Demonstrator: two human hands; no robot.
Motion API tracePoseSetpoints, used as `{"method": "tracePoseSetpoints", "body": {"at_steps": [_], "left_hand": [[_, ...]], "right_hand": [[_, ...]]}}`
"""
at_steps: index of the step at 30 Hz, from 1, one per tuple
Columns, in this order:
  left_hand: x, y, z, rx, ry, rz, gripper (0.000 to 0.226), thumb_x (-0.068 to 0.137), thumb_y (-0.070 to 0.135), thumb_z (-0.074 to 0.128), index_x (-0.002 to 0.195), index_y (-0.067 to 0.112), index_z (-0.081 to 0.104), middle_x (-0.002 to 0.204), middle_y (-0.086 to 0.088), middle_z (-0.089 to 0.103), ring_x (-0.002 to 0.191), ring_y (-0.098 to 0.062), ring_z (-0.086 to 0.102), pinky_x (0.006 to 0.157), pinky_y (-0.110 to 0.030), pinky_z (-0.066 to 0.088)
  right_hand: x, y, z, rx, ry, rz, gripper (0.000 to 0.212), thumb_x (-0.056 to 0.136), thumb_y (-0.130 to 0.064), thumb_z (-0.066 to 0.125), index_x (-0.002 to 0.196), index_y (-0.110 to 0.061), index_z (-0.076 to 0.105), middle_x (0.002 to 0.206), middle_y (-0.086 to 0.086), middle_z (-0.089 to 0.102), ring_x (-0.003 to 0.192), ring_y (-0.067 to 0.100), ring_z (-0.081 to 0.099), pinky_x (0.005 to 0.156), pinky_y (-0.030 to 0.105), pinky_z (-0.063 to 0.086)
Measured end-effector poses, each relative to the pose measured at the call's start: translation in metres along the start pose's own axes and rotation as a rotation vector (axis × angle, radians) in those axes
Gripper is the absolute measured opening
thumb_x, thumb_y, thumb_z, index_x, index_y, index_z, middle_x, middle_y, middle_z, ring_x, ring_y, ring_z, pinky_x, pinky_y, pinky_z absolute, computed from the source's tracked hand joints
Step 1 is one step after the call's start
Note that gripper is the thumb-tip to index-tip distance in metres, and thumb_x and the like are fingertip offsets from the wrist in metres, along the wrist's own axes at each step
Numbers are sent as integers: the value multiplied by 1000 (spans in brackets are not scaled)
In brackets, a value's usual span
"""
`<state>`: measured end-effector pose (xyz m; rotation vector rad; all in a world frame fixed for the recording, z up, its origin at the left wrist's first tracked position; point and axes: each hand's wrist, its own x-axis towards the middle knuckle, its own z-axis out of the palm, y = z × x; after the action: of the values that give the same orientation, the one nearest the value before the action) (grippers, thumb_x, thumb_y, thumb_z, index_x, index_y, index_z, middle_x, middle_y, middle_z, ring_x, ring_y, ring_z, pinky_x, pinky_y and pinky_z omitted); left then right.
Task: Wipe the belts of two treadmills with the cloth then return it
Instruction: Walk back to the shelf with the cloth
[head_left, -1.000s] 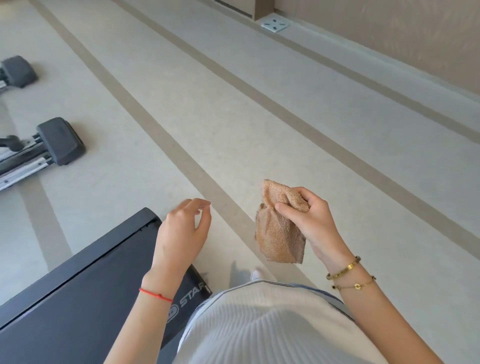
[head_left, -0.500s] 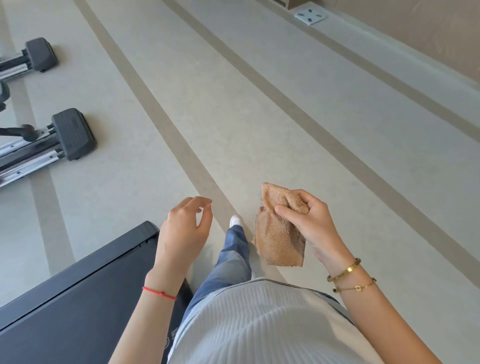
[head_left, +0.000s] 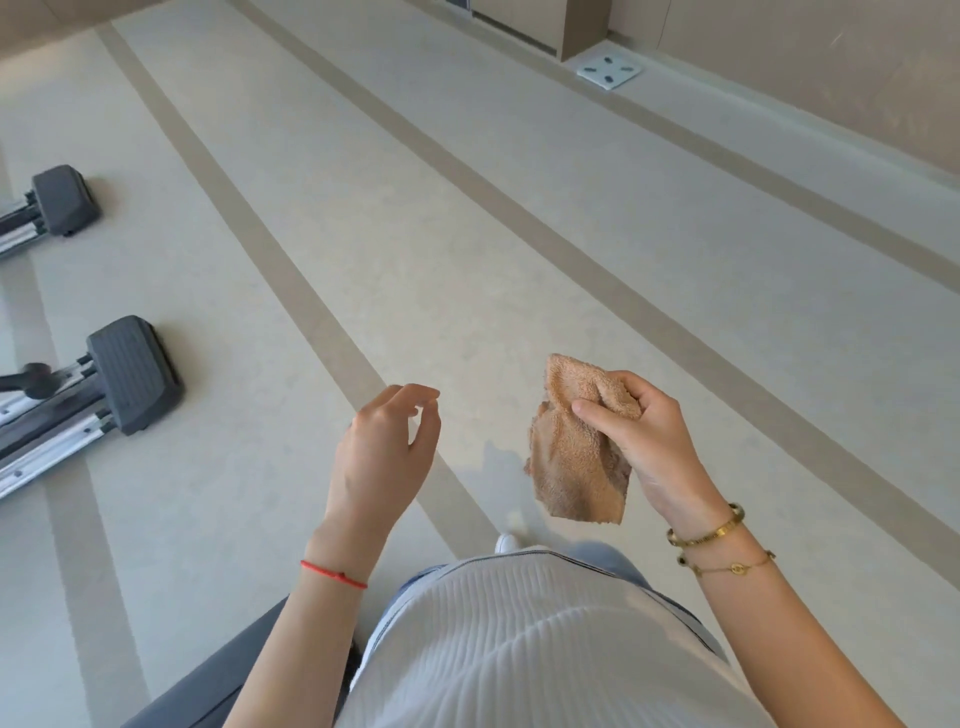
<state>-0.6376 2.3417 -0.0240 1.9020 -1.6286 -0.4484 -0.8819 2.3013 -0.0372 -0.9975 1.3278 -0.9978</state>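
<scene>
My right hand (head_left: 647, 441) grips a small tan terry cloth (head_left: 574, 457), which hangs bunched from my fingers above the floor. To its left, at about the same height, my left hand (head_left: 387, 449) holds nothing, its fingers loosely curled and apart. Only a dark corner of a treadmill (head_left: 208, 686) shows at the bottom left, partly hidden behind my left forearm. The belt itself is out of view.
Two grey end caps of machine rails lie on the floor at the left, the near one (head_left: 132, 371) and a far one (head_left: 65, 200). A white floor scale (head_left: 608, 70) sits by the far wall. Beige striped floor stretches ahead.
I have walked forward along the floor. The treadmill has slid down and out of view, the rail end caps have shifted, and both hands keep their pose with the cloth in the right.
</scene>
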Motion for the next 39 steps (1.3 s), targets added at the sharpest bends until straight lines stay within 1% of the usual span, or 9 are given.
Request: {"method": "tracePoseSetpoints", "body": {"at_steps": [3, 8, 13, 17, 21, 24, 30, 34, 39], "left_hand": [[49, -5, 6, -2, -27, 5, 17, 95, 16, 58, 104, 18, 73, 95, 6, 70, 51, 5, 43, 60, -26, 39], [124, -8, 26, 17, -68, -19, 18, 96, 16, 57, 105, 18, 72, 98, 5, 70, 77, -18, 64, 65, -34, 52], [209, -5, 53, 25, -85, -47, 20, 97, 19, 55, 107, 18, 71, 100, 5, 70, 74, -16, 61, 62, -28, 42], [290, 7, 75, 12, -62, -44, 19, 96, 18, 55, 106, 18, 71, 100, 5, 70, 60, -3, 52, 61, -27, 40], [378, 26, 94, 12, -17, -46, 19, 96, 18, 55, 105, 20, 71, 101, 8, 69, 83, -12, 66, 62, -27, 42], [438, 38, 107, 27, 19, -44, 18, 96, 20, 55, 104, 22, 71, 99, 10, 69, 66, 0, 56, 56, -21, 36], [531, 43, 126, 33, 12, -96, 19, 96, 20, 54, 105, 23, 71, 101, 9, 69, 69, -8, 55, 60, -24, 37], [586, 36, 135, 47, 12, -112, 19, 96, 20, 55, 106, 20, 72, 100, 7, 70, 67, -9, 53, 60, -25, 37], [666, 17, 144, 27, -1, -139, 20, 96, 19, 54, 107, 17, 71, 100, 5, 70, 87, -15, 66, 64, -28, 43]], "right_hand": [[43, -13, 8, 9, 18, 0, 13, 80, -8, 78, 87, -16, 71, 86, 7, 72, 86, 23, 69, 80, 38, 54], [115, -25, 13, 15, 37, 33, 12, 80, -6, 77, 88, -11, 69, 83, 6, 71, 81, 19, 68, 77, 37, 53], [203, -40, 12, 21, 37, 50, 13, 80, -3, 76, 86, -11, 69, 79, 1, 69, 78, 14, 65, 74, 33, 50], [288, -66, 6, 1, 21, 30, 12, 80, -5, 77, 86, -10, 68, 81, 2, 69, 80, 16, 65, 76, 35, 50], [381, -104, -2, -26, -17, -2, 12, 80, -6, 77, 88, -9, 68, 84, 4, 69, 82, 16, 65, 79, 38, 50], [445, -129, -5, -39, -53, -30, 12, 80, -7, 77, 88, -11, 68, 83, 2, 69, 82, 15, 65, 78, 35, 50], [543, -159, 4, -66, -94, -31, 13, 81, -6, 77, 89, -12, 69, 81, -2, 69, 77, 11, 65, 72, 27, 50], [599, -167, 14, -71, -103, -3, 12, 81, -5, 76, 89, -11, 69, 83, 3, 70, 81, 14, 65, 76, 32, 50], [680, -178, 37, -78, -118, 29, 12, 81, -5, 77, 86, -12, 69, 82, 2, 69, 80, 16, 65, 76, 35, 49]]}}
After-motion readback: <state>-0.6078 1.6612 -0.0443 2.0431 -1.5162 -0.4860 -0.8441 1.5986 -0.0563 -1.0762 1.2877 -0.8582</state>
